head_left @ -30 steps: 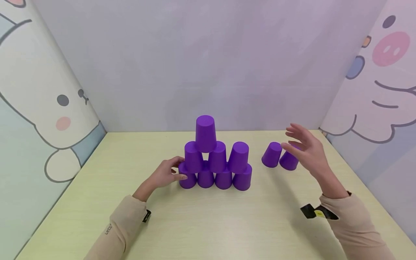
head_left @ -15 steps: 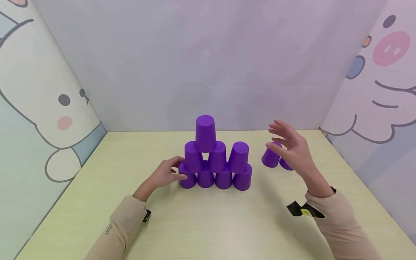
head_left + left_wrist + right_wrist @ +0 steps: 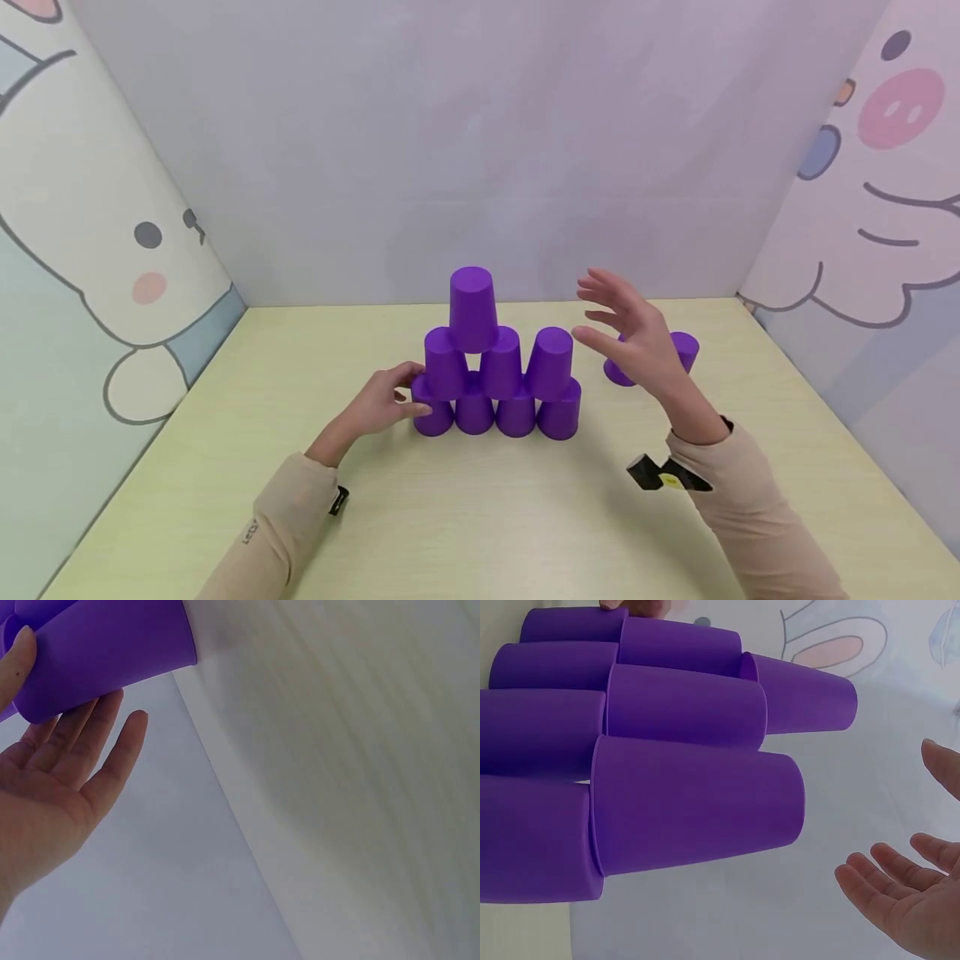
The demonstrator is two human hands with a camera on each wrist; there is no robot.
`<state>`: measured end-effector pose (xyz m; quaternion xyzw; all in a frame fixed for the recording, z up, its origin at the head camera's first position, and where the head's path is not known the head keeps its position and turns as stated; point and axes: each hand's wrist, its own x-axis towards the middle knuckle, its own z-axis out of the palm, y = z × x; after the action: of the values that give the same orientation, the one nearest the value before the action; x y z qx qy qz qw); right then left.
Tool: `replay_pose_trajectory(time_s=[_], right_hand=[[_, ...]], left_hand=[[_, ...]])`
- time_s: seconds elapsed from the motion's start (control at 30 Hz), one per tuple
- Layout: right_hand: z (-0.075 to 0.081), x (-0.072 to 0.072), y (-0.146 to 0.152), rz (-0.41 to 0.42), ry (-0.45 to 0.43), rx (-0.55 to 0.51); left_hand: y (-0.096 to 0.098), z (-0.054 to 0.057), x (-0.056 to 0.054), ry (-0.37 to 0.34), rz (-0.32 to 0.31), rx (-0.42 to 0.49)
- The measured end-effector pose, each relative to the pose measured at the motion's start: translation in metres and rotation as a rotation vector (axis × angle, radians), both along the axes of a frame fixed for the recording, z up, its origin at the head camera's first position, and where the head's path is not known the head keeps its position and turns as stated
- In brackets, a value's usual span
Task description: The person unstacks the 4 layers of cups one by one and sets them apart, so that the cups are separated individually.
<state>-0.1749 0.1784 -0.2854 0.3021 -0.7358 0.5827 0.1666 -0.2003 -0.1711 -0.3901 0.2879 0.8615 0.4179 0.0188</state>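
Observation:
Purple cups stand upside down in a stepped stack at the table's middle: a bottom row of several, three above it, and one top cup (image 3: 473, 310) over the left pair. My left hand (image 3: 384, 402) holds the leftmost bottom cup (image 3: 438, 423), thumb in front and fingers along its far side; the left wrist view shows this purple cup (image 3: 112, 656) between them. My right hand (image 3: 633, 333) is raised, fingers spread and holding nothing, just right of the second row's right-hand cup (image 3: 549, 367). In the right wrist view, a gap separates that hand (image 3: 915, 900) from this cup (image 3: 697, 806).
Two more purple cups stand at the right, partly hidden behind my right hand: one nearer the stack (image 3: 618, 372) and one farther right (image 3: 686, 348). The pale wood table (image 3: 480, 517) ends at a grey back wall (image 3: 480, 150), with cartoon panels on both sides.
My right hand has moved left, from over the two separate cups to beside the stack's right side, with nothing in it. The left hand and the stack stay where they were.

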Motion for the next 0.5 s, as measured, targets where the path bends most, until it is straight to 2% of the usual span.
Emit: replay_pose_trajectory(time_s=[0.5], right_hand=[[-0.001, -0.013, -0.034, 0.073, -0.034, 0.028]], left_hand=[[0.000, -0.003, -0.002, -0.009, 0.002, 0.007]])
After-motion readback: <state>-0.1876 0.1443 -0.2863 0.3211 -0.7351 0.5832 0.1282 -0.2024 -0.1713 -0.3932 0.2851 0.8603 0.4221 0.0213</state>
